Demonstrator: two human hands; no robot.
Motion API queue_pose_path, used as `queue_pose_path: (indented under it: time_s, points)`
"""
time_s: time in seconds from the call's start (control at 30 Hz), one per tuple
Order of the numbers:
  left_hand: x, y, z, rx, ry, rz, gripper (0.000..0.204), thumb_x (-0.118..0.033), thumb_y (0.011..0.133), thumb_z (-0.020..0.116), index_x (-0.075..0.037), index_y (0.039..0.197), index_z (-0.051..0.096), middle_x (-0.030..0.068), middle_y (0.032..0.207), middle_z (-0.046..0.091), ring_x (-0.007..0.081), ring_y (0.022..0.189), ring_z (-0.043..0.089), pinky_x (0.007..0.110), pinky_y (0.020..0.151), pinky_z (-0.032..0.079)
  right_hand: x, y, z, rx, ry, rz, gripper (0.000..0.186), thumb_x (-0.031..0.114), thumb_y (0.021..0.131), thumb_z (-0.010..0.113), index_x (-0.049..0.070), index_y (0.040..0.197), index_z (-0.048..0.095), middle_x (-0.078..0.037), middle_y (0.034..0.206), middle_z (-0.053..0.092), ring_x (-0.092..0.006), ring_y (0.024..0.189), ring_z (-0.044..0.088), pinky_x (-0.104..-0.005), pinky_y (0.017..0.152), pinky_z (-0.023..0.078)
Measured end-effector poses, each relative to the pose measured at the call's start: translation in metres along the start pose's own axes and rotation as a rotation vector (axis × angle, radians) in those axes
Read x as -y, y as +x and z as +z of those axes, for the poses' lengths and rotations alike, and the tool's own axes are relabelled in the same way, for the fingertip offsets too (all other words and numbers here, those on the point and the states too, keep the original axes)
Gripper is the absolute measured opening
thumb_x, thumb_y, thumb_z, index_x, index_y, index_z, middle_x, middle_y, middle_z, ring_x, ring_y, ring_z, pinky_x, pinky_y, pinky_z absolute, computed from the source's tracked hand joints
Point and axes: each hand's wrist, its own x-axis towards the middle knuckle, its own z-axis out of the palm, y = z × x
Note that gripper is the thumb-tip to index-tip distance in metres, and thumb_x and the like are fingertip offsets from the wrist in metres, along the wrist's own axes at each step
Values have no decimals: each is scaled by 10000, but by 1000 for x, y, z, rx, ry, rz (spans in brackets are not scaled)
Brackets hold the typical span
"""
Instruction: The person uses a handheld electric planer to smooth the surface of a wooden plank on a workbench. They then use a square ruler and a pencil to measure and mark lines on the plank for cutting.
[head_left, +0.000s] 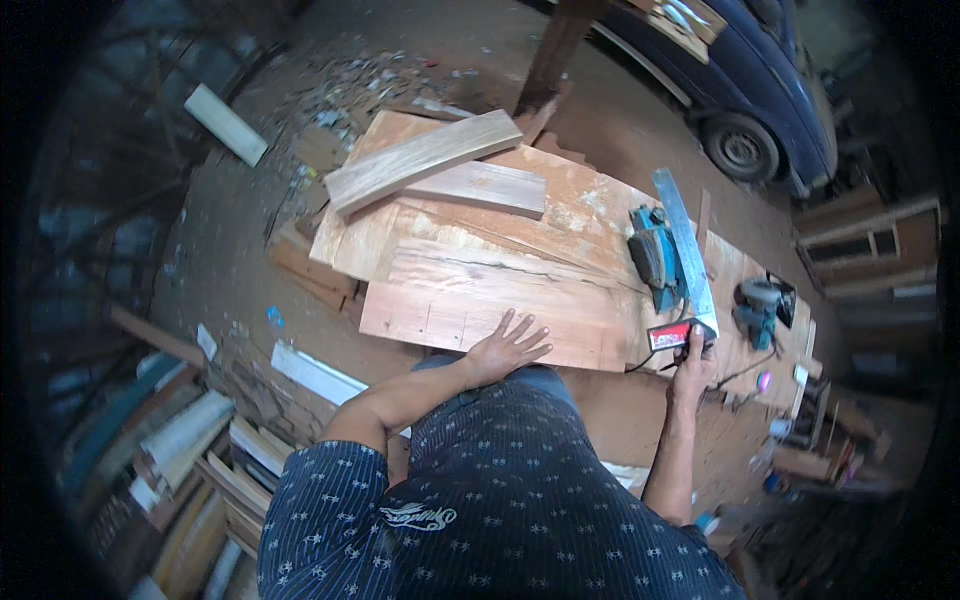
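My left hand [509,351] lies flat with fingers spread on a reddish wooden board [590,338] at the near edge of the workbench. Thin dark lines cross the board's face to the left of that hand. At the right, my right hand [694,362] is closed round the red and black stock of a try square [684,246], whose long metal blade points away from me. Just left of the blade sits a teal power tool [653,258], partly hidden by it. Behind the board lies a wider, paler plank [480,268].
Two thick timber pieces, one grey-brown [425,160] and one lower [480,188], lie crossed at the bench's far left. Another teal power tool [757,318] with a cord rests farther right. Beyond are a wooden post [555,60] and a dark blue car [745,100]. Stacked lumber [190,435] stands lower left.
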Motion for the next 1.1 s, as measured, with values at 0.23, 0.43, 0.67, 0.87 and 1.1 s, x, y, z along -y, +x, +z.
queue_pose_path:
  time_s: [0.23,0.43,0.67,0.87,1.1]
  points:
    - [-56,52,33,-63,86,70,665,-343,984,556,-287,1612,348,42,1708,277,361,1562,271,662,1255,173,-2,39,32,364,-2,-118,209,254,1061,633,48,1059,670,37,844,621,-29,670,522,-203,567,416]
    - [-47,67,65,-162,-5,56,577,-351,994,535,-285,1558,433,62,1690,313,307,1564,288,613,1274,171,-11,41,47,585,6,35,184,206,1052,632,42,1126,672,7,894,671,-43,671,540,-218,557,419]
    - [-53,17,29,-243,-261,-477,655,-358,961,641,-178,1557,438,139,1613,420,320,1499,380,577,1276,183,-39,44,57,734,-109,-155,236,158,947,785,79,931,563,69,729,495,-29,624,419,-206,540,338]
    - [-129,74,-1,-1228,-1743,-613,679,-246,1014,697,31,1540,369,194,1344,613,219,1177,644,357,970,547,-24,-9,92,1184,-111,-214,147,95,974,726,4,1071,661,-32,817,664,-71,612,592,-235,528,455]
    - [-169,34,15,-1700,-1909,-1144,385,-285,1093,559,-7,1360,558,119,986,720,193,746,736,350,683,637,-73,56,187,1249,-608,-494,404,326,915,774,-16,1124,728,-187,983,745,-219,856,708,-352,775,554]
